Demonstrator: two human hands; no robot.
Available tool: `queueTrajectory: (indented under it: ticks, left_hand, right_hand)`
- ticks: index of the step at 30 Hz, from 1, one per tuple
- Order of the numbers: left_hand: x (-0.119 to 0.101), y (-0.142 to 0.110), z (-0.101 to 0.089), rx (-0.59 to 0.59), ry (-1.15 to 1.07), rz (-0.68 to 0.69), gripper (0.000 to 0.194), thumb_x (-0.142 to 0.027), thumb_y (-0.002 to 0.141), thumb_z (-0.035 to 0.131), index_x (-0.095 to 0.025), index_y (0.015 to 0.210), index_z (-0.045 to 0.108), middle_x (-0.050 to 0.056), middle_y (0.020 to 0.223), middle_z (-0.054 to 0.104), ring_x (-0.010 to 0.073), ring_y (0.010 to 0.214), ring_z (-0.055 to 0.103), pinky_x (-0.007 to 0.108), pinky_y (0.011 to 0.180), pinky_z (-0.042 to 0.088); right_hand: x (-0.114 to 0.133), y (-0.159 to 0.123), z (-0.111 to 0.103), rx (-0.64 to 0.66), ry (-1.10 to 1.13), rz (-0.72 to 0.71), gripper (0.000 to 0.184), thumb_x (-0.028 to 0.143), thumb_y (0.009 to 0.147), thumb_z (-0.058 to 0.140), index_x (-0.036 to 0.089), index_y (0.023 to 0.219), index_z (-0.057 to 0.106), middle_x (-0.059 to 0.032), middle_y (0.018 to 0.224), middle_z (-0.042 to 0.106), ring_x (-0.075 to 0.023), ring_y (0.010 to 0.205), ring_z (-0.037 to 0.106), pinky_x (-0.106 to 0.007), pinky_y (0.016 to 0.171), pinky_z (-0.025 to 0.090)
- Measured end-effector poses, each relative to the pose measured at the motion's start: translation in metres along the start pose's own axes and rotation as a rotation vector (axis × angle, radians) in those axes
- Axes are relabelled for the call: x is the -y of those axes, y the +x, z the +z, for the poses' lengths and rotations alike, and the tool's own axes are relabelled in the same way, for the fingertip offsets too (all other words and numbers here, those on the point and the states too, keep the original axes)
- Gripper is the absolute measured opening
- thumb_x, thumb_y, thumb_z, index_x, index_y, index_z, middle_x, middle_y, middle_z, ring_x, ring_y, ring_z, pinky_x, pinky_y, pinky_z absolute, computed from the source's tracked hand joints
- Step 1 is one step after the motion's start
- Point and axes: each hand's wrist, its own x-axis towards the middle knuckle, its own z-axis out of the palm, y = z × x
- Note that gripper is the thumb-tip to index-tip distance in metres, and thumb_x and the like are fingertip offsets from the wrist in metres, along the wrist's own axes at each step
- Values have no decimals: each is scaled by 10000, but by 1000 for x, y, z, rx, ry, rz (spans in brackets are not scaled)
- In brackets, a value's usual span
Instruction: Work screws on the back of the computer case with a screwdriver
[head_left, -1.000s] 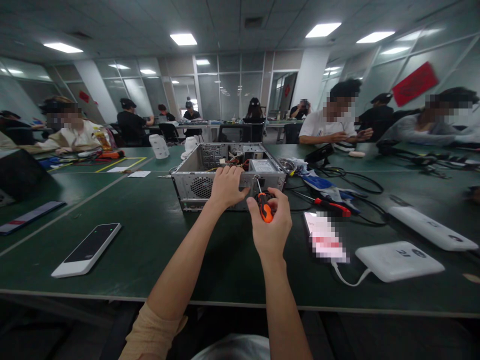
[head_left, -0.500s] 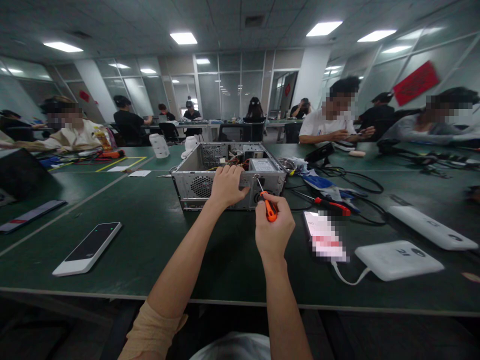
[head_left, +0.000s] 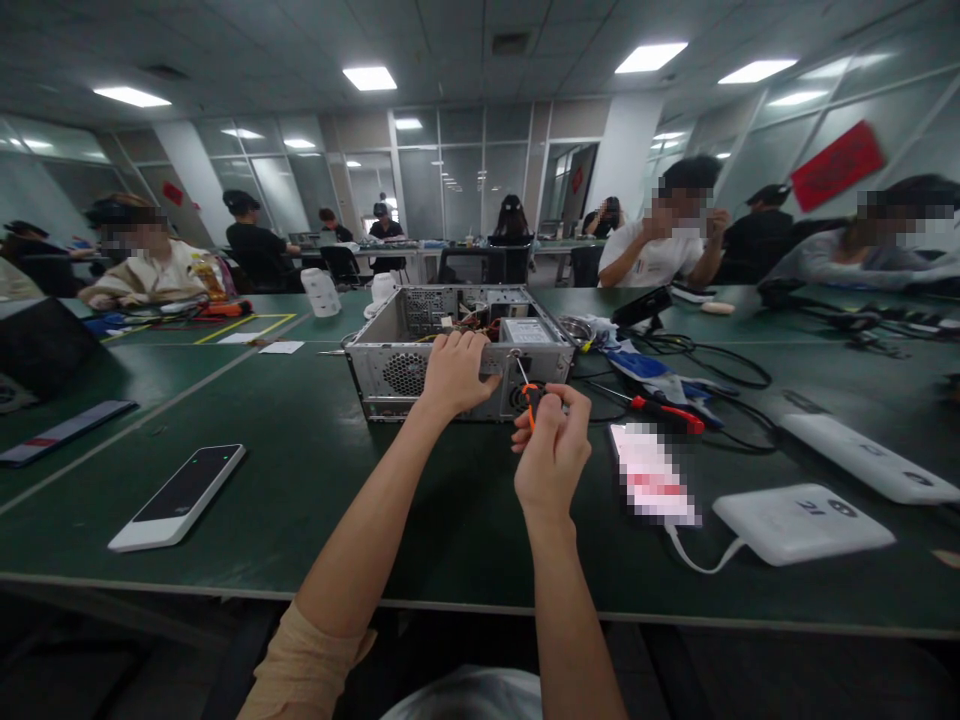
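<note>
An open metal computer case (head_left: 540, 376) lies on the green table in front of me, its rear panel facing me. Drives and cables show inside. My left hand (head_left: 455, 375) holds the case's near top edge, fingers bent over the rim and thumb against the panel. In my right hand (head_left: 553, 440) is an orange and black screwdriver (head_left: 533, 397), gripped by the handle. Its shaft points up and away, with the tip at the top right of the rear panel. Whether a screw sits under the tip is too small to tell. The fingers partly cover the handle.
Right of the case lie a red-and-black screwdriver (head_left: 667, 411), a blue and white glove (head_left: 651, 372) and black cables. Nearer are a lit phone (head_left: 651, 475) and white power banks (head_left: 806, 522). A white device (head_left: 180, 497) lies left. Several people sit at the tables beyond.
My right hand has turned and shifted its fingers on the screwdriver handle, which is now more covered. The left hand stays put. A person across the table has raised both hands.
</note>
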Motion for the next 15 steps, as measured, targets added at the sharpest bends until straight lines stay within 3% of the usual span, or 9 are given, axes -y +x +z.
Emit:
queueTrajectory:
  ticks: [4,15]
  left_hand:
    - [0,0,1,4,-4,-7,454,-447,861,632,-166,1216,602,140,1203,665,333,1124,553,469,1002,382]
    - [1,1,3,8,-9,-6,462,-442,860,629,-162,1226,597,140,1208,658,335,1132,547,468,1007,376]
  right_hand:
    - [0,0,1,-29,-66,-40,269,475,967,526,212,1013,555,-14,803,675,-165,682,638,-289,629,496]
    - [4,3,-1,-47,-185,-253,166,317,912,588,190,986,666,-61,965,685,-209,897,654,-364,835,523]
